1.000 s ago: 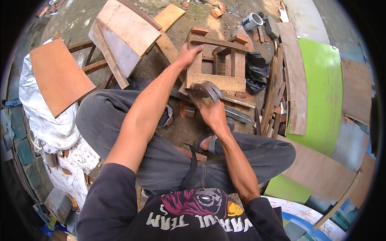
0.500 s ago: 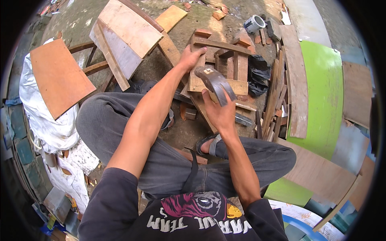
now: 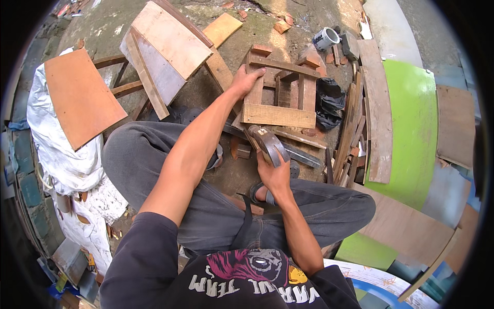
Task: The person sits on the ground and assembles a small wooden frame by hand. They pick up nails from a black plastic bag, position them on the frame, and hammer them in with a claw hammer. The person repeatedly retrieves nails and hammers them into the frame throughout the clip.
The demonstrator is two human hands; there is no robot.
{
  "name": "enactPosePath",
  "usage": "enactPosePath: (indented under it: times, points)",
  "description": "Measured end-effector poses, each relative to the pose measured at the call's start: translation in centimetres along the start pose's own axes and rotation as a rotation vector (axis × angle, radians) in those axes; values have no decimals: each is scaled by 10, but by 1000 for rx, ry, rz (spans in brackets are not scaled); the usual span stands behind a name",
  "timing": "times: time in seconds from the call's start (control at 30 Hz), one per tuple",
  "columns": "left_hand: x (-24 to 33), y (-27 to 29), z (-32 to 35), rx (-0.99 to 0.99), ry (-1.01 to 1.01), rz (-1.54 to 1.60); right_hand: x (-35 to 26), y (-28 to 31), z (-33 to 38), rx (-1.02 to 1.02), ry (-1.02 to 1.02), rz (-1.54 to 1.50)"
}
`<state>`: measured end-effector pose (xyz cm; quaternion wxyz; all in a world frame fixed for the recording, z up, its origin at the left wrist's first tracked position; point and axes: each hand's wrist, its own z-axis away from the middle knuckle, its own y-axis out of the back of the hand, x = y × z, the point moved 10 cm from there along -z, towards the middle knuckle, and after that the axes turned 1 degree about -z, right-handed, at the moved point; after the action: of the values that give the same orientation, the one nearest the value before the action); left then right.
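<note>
Just on the near side of the frame [image 3: 283,92] is a sandalled foot [image 3: 261,194], onto which the hammer [image 3: 269,141] might drop if its hold loosened. Between foot and frame, the right hand [image 3: 274,176] is wrapped around the hammer, whose head lies just beside the frame's near slat [image 3: 279,116]; whether they touch cannot be told. The frame sits ahead of the person, its left rail [image 3: 254,92] clasped by the left hand [image 3: 246,82], thumb uppermost. A glancing blow could catch that thumb, owing to its place on the frame; a slack clasp could let the frame skid or tip, its footing being partly hidden. Right of the frame, a black bag [image 3: 329,103] might snag it; beyond, a tilted tin [image 3: 325,38] poses little hazard.
</note>
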<state>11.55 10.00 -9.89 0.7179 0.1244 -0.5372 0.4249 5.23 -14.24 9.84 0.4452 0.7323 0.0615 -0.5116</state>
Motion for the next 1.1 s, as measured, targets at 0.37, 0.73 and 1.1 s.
enactPosePath:
  times: [0.37,0.73,1.1]
  points:
    - [-12,10,-4,44,-68,-24,-67,19,-57,79,159,-66]
    - [5,-1,-2,27,-41,15,-8,2,-25,-78,53,68]
    - [-8,0,2,24,-43,10,-84,31,-58,100,238,-135]
